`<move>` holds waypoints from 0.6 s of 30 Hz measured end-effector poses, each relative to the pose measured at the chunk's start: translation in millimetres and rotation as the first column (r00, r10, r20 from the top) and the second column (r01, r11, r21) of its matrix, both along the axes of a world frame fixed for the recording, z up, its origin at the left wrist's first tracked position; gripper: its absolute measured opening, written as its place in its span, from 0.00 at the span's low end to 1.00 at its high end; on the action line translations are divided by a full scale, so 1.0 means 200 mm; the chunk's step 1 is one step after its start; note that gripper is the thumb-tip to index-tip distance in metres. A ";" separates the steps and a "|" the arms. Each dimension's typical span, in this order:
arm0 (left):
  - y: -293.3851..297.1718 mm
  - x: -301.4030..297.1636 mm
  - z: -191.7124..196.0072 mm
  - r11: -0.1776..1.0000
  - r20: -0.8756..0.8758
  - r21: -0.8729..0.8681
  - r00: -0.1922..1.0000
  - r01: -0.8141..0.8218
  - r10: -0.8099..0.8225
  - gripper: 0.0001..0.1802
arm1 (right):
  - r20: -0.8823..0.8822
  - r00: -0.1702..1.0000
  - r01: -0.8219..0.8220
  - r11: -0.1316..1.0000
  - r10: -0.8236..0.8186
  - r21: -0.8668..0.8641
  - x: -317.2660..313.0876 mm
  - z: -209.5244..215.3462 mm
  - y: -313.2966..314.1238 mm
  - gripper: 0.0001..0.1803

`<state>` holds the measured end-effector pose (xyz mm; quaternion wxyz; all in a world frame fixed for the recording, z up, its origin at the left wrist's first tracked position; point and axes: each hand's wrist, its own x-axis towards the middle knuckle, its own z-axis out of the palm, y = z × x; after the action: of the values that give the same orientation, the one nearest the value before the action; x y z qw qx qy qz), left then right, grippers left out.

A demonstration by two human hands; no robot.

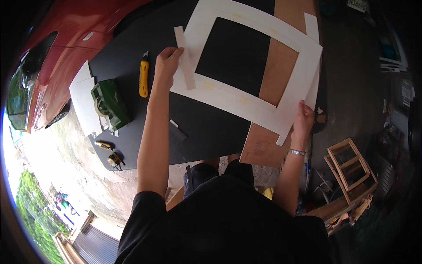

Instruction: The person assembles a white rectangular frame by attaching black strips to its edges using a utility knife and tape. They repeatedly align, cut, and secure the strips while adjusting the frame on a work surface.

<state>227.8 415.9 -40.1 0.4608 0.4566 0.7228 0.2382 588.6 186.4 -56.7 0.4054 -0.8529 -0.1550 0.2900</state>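
My left hand point(167, 66) is closed, its thumb and fingertips pinching a narrow off-white cardboard strip point(188, 70) by the edge. That strip overlaps the left side of a white picture mat point(290, 99), a flat card frame with a large rectangular opening. Closed on the mat's near right edge is my right hand point(303, 121), thumb on top and a metal band at the wrist. The mat is tilted above the black table point(202, 132). Through its opening show the black tabletop and part of a brown board point(263, 147), which also sticks out towards me.
A yellow utility knife point(143, 79) lies left of my left arm. Beyond it stand a green tape dispenser point(112, 103) and white card pieces point(81, 88). A smaller cutter point(103, 145) and a tape measure point(115, 160) sit near the table's left corner. Wooden frames point(349, 165) stand at right.
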 end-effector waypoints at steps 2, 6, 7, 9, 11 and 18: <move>0.01 -0.02 -0.01 1.000 -0.006 -0.016 1.000 -0.006 0.006 0.19 | -0.169 0.986 0.022 0.996 -0.008 0.085 0.06 0.02 0.00 0.23; 0.00 0.01 0.01 0.999 -0.047 -0.034 0.999 0.002 -0.004 0.19 | -0.276 0.958 0.128 0.980 -0.083 0.150 0.01 0.14 0.06 0.19; 0.00 0.01 0.02 1.000 -0.037 -0.025 0.999 -0.006 0.005 0.19 | -0.266 0.964 0.077 0.982 -0.029 0.173 0.06 0.07 0.02 0.18; 0.00 0.00 0.03 0.999 0.024 0.023 0.999 -0.043 0.043 0.19 | -0.165 0.986 0.025 0.975 0.012 0.222 0.09 0.10 0.01 0.17; 0.00 -0.02 0.03 0.999 0.134 0.016 0.990 -0.050 0.048 0.19 | -0.153 0.986 -0.011 0.951 0.061 0.308 0.14 0.19 -0.01 0.17; -0.21 -0.03 0.01 0.999 0.851 -0.014 0.525 0.051 -0.015 0.04 | -0.123 0.973 -0.122 0.882 0.197 0.455 0.80 0.69 0.05 0.23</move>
<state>221.0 373.7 -37.5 0.7672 0.2877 0.4025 0.4082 749.2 197.2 81.0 0.5754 -0.6951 -0.2527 0.3491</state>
